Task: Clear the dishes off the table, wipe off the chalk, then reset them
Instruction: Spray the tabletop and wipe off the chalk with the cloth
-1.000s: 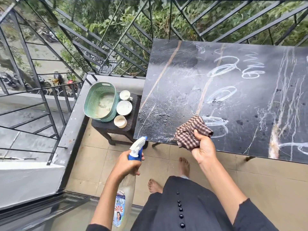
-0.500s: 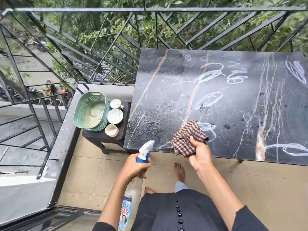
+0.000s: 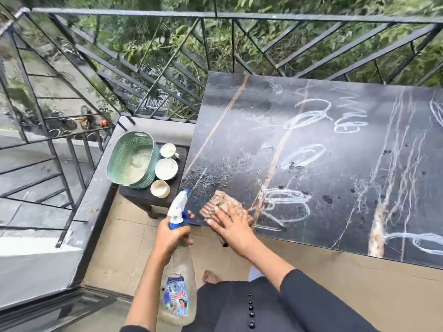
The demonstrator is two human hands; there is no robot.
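The black table (image 3: 335, 164) carries white chalk loops (image 3: 304, 116) and streaks, with a wet patch near its front left corner. My right hand (image 3: 230, 224) lies flat with straight fingers on the brown checked cloth (image 3: 215, 202), pressing it onto that corner. My left hand (image 3: 171, 236) grips the neck of a clear spray bottle (image 3: 178, 291) with a white and blue nozzle, held just off the table's edge. A cup (image 3: 167, 149), a bowl (image 3: 166, 168) and a second cup (image 3: 160, 188) stand on a low dark stool (image 3: 143, 200).
A green woven basket (image 3: 131, 159) sits on the stool beside the dishes. Black metal railing (image 3: 215, 14) rings the balcony behind and to the left. A grey ledge (image 3: 96, 188) runs along the left. Beige floor tiles lie below the table.
My right hand went from clutching the bunched cloth above the table edge to pressing it flat on the front left corner. The spray bottle stayed in my left hand.
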